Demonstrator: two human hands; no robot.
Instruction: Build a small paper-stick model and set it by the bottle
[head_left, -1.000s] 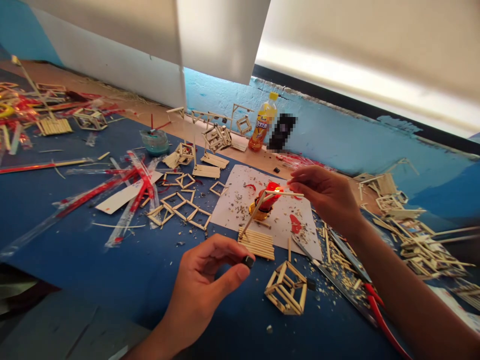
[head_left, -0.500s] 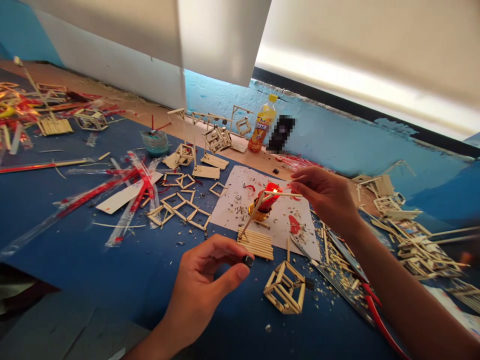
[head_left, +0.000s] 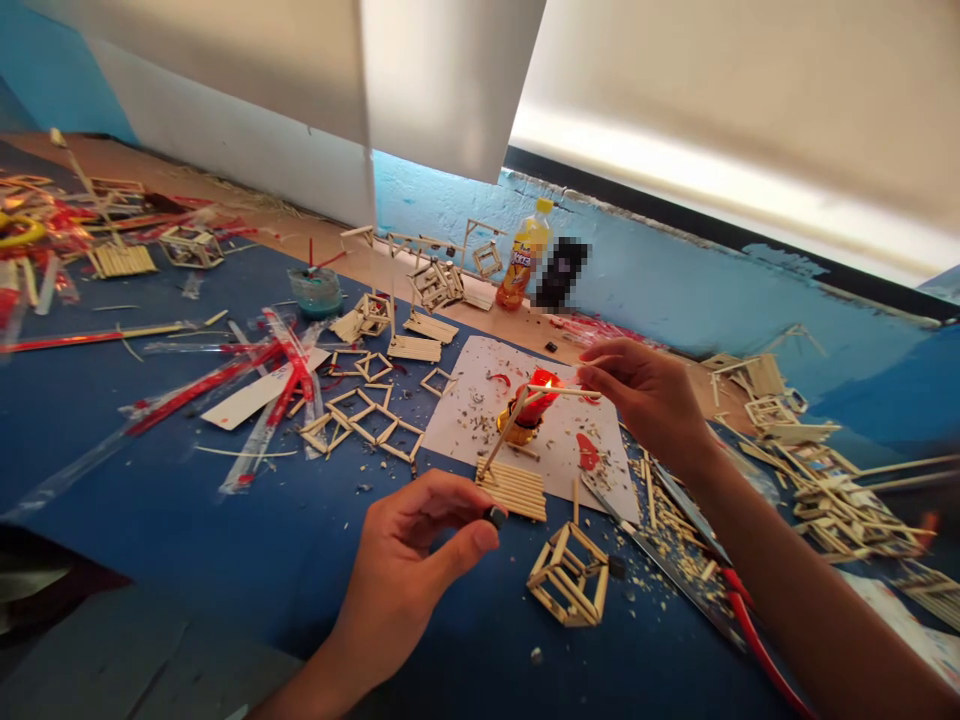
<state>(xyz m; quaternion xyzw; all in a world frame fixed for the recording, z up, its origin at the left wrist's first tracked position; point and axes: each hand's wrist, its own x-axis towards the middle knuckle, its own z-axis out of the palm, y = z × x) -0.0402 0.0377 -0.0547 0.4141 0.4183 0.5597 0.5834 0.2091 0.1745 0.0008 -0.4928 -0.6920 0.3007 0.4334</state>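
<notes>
My left hand (head_left: 420,560) pinches a small black block (head_left: 495,516) between thumb and fingertips, in front of a stick-built stand. The stand has a raft-like base (head_left: 512,491) of side-by-side sticks and a slanted post with a crossbar (head_left: 566,392) on top. Behind it a lit red candle (head_left: 541,390) burns in a gold-coloured holder (head_left: 517,428). My right hand (head_left: 645,395) is closed in a pinch just right of the flame; a pale, see-through bit shows at its fingertips, too small to name. A stick cube frame (head_left: 571,577) lies nearest me, a black piece (head_left: 616,567) at its side.
Under the candle lies white paper (head_left: 457,430) strewn with crumbs and wax. Red-handled pliers (head_left: 750,620), a metal blade (head_left: 675,580) and stick scraps are by my right forearm. Stick frames (head_left: 375,415), red-and-clear wrappers (head_left: 289,365), a glass jar (head_left: 315,292) and a drink bottle (head_left: 523,262) stand or lie beyond.
The view has turned very slightly to the left. Both hands keep almost the same pose, the left one with the black block, the right one beside the flame.
</notes>
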